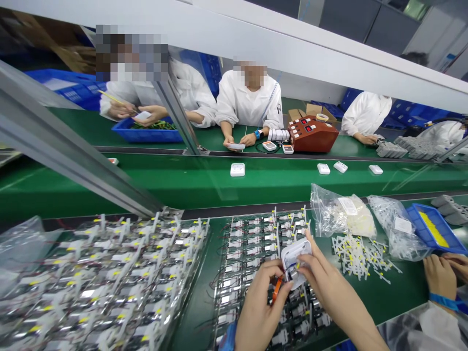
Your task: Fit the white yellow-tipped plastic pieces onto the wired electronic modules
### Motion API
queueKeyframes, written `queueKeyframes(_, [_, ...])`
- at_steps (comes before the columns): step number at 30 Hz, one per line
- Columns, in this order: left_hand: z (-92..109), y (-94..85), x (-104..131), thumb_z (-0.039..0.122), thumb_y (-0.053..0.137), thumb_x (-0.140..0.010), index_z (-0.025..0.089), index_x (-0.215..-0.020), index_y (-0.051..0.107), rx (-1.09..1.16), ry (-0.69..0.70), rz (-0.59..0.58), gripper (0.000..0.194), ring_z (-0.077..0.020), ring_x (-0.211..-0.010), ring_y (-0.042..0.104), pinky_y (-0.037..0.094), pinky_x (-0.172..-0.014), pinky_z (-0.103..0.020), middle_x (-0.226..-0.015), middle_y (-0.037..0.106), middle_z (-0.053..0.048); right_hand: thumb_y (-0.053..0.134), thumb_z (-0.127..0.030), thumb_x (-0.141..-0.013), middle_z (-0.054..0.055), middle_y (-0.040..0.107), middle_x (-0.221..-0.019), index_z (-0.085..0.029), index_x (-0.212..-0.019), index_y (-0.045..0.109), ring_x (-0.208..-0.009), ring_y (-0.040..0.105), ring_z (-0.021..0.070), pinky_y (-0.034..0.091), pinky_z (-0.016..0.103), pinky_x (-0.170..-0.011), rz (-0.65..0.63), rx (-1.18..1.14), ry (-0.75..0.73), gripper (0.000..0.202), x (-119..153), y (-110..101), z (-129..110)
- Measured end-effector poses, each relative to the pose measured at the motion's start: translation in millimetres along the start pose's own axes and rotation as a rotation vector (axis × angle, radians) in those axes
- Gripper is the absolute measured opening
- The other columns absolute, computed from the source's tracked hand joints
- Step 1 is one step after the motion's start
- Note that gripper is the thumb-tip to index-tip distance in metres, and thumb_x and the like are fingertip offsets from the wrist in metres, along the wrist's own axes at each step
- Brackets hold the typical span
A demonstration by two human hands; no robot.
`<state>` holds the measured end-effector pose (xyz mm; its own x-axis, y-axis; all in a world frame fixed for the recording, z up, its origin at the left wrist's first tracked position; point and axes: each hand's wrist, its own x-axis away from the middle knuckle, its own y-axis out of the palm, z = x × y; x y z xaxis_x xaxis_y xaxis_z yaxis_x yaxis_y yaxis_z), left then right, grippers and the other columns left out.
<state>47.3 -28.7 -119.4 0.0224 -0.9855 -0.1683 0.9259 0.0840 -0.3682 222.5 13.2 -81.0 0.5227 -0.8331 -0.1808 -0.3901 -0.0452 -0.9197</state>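
Observation:
Above the middle tray, both my hands are closed on a white plastic device casing (297, 249), tilted with its hollow inner side towards me. My left hand (260, 295) grips its lower left edge. An orange piece (277, 291) shows between the left thumb and fingers; what it belongs to is hidden. My right hand (321, 275) holds the right side, its thumb pressing inside the casing near dark wires. Beneath is a clear tray (215, 304) with rows of small wired parts tipped in white and yellow.
A larger tray of similar assemblies (109, 282) lies left. Small white-yellow parts (360, 256), plastic bags (341, 214) and a blue bin (435, 226) lie right, near a co-worker's hands (440, 275). White devices (237, 169) sit on the green conveyor (278, 178); several co-workers sit beyond. A metal post (91, 141) slants left.

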Motion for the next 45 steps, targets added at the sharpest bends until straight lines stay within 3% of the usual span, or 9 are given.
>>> queueKeyframes(10, [6.8, -2.0, -1.9, 0.024, 0.048, -0.095, 0.023, -0.089, 0.050, 0.008, 0.004, -0.038, 0.006, -0.0197, -0.099, 0.060, 0.048, -0.081, -0.028, -0.106, 0.061, -0.007, 0.034, -0.012, -0.098, 0.029, 0.043, -0.144, -0.012, -0.110, 0.054, -0.087, 0.069, 0.0295, 0.057, 0.044, -0.071, 0.037, 0.361, -0.117, 0.024, -3.6, 4.0, -7.1])
queueKeyframes(15, [6.4, -1.9, -2.5, 0.026, 0.045, -0.096, 0.023, -0.089, 0.048, -0.002, -0.029, -0.067, 0.008, -0.0198, -0.097, 0.058, 0.047, -0.081, -0.029, -0.107, 0.059, -0.007, 0.037, -0.010, -0.096, 0.034, 0.040, -0.144, -0.005, -0.112, 0.055, -0.087, 0.068, 0.0304, 0.056, 0.044, -0.072, 0.083, 0.459, -0.167, 0.024, -5.6, 11.5, -6.7])
queueKeyframes(22, [5.6, -0.8, -4.5, 0.027, 0.043, -0.097, 0.023, -0.089, 0.046, -0.007, -0.047, -0.097, 0.009, -0.0199, -0.096, 0.056, 0.045, -0.081, -0.030, -0.106, 0.057, -0.006, 0.045, -0.008, -0.092, 0.037, 0.041, -0.142, -0.002, -0.111, 0.057, -0.085, 0.068, 0.0300, 0.055, 0.042, -0.071, 0.031, 0.535, -0.166, 0.022, -8.6, 16.8, -3.9])
queueKeyframes(36, [3.4, 0.9, -6.3, 0.027, 0.042, -0.097, 0.023, -0.090, 0.045, 0.008, -0.072, -0.110, 0.008, -0.0195, -0.096, 0.055, 0.043, -0.082, -0.031, -0.107, 0.055, -0.005, 0.042, -0.007, -0.092, 0.033, 0.048, -0.138, -0.005, -0.112, 0.057, -0.090, 0.068, 0.0303, 0.056, 0.040, -0.069, -0.016, 0.568, -0.128, 0.026, -9.7, 26.6, 0.4])
queueKeyframes(41, [2.2, 2.3, -7.3, 0.028, 0.042, -0.097, 0.023, -0.090, 0.045, 0.028, -0.092, -0.119, 0.009, -0.0193, -0.094, 0.054, 0.042, -0.082, -0.030, -0.105, 0.055, -0.005, 0.044, -0.006, -0.090, 0.033, 0.052, -0.134, -0.006, -0.111, 0.057, -0.082, 0.069, 0.0297, 0.056, 0.041, -0.067, -0.022, 0.558, -0.131, 0.024, -13.5, 26.8, 0.0])
queueKeyframes(45, [-1.2, -0.9, -12.1, 0.032, 0.044, -0.097, 0.023, -0.089, 0.044, 0.067, -0.141, -0.106, 0.012, -0.0179, -0.085, 0.053, 0.042, -0.077, -0.029, -0.100, 0.055, -0.003, 0.044, -0.013, -0.094, 0.031, 0.055, -0.131, -0.011, -0.104, 0.056, -0.072, 0.069, 0.0273, 0.057, 0.042, -0.064, -0.047, 0.411, -0.092, 0.016, -16.3, 20.8, 0.9])
